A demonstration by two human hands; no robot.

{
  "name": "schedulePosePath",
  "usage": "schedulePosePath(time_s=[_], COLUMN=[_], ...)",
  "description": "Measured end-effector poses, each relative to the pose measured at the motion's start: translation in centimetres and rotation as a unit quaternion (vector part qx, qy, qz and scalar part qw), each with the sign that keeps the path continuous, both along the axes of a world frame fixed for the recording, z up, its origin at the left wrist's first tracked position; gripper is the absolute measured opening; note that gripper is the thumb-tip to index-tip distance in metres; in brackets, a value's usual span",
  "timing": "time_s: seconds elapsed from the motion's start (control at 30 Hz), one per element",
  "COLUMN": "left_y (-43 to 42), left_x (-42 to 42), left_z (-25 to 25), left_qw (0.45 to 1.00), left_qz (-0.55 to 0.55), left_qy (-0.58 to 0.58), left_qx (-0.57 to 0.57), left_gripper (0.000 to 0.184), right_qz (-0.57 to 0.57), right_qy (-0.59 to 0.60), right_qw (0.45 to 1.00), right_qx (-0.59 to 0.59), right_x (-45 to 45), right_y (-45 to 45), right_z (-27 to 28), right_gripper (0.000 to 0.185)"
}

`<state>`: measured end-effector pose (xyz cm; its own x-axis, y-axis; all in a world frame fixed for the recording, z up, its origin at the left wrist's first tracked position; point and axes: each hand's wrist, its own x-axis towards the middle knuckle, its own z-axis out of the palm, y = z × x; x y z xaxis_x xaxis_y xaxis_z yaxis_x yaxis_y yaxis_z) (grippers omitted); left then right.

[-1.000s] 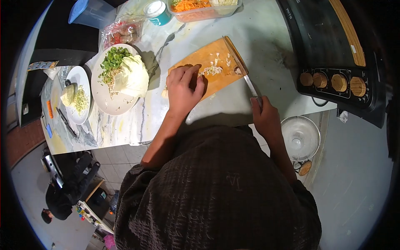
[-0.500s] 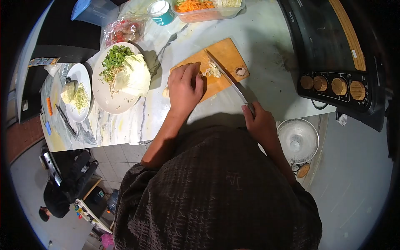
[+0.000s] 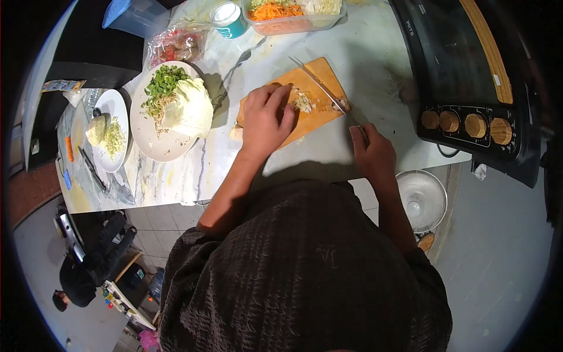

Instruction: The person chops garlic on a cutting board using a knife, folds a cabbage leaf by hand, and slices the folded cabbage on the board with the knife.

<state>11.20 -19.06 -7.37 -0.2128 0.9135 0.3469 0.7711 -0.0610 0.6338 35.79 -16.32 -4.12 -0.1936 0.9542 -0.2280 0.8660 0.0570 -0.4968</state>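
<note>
My right hand grips a kitchen knife by its handle, with the blade slanting up and left over the right part of the wooden cutting board. Small pale chopped pieces, perhaps garlic, lie on the board left of the blade. My left hand rests on the board's left part, fingers apart and slightly bent, beside the pieces; what is under its palm is hidden. A pale lump peeks out at the board's left edge. Partly behind the blade, another small piece sits at the right corner.
Left of the board stands a plate with greens and cabbage leaf, then a white oval plate. A tub of shredded vegetables and a teal-white jar are behind. An oven stands right, a strainer below.
My right hand and the knife have moved right, away from the chopped pieces toward the board's right edge. My left hand has shifted slightly right, its fingers a little more spread.
</note>
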Motion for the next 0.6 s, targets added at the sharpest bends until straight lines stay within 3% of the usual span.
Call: schedulePosePath(time_s=[0.17, 0.4, 0.6], left_y=[0.8, 1.2, 1.6], left_x=[0.3, 0.3, -0.1], left_z=[-0.1, 1.0, 1.4], left_qw=[0.999, 0.999, 0.993], left_qz=[-0.049, -0.025, -0.101], left_qy=[0.018, -0.020, 0.059], left_qx=[-0.006, 0.017, -0.001], left_gripper=[0.029, 0.026, 0.029], right_qz=[0.017, 0.029, 0.060], right_qy=[-0.026, -0.007, -0.015], right_qw=[0.998, 0.992, 0.987], right_qx=[0.057, 0.121, 0.151], right_x=[-0.3, 0.4, 0.4], right_y=[0.2, -0.3, -0.9], right_z=[-0.6, -0.4, 0.4], right_gripper=[0.036, 0.030, 0.030])
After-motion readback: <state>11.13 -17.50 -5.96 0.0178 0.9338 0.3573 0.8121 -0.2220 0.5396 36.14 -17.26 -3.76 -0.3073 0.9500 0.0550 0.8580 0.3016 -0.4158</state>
